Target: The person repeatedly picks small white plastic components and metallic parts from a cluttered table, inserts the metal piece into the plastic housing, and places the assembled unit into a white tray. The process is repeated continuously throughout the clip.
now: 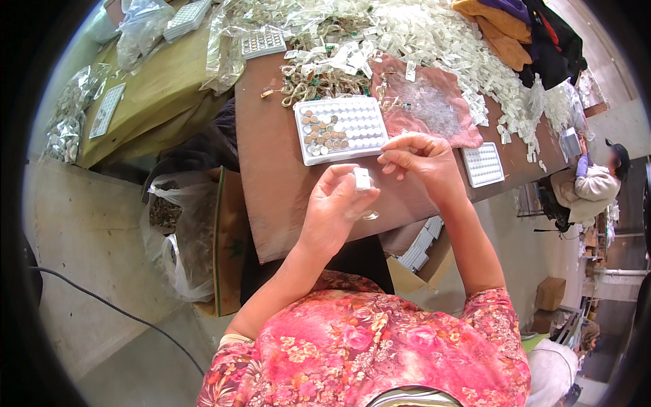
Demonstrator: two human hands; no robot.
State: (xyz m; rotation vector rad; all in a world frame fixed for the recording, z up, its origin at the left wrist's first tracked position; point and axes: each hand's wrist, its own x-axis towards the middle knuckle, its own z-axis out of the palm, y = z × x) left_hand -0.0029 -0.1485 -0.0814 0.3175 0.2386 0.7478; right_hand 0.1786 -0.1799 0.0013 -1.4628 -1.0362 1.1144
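My left hand [338, 201] pinches a small white card [363, 179] upright between thumb and fingers, over the near part of the brown table [285, 217]. Just right of it, my right hand [422, 161] has its thumb and fingertips pressed together. Whatever they may hold is too small to make out. Close beyond both hands lies a white compartment tray [369, 122]. Small round brownish and silvery pieces [329, 141] fill its left part and near side. A shiny clear bit [369, 215] shows beneath my left hand.
Beyond the tray are tangled chains [319, 81], a pink cloth [441, 95] and a heap of small white cards [434, 34]. Another white tray [483, 165] lies right. An open carton [424, 261] stands below the table edge. A person [590, 183] sits far right.
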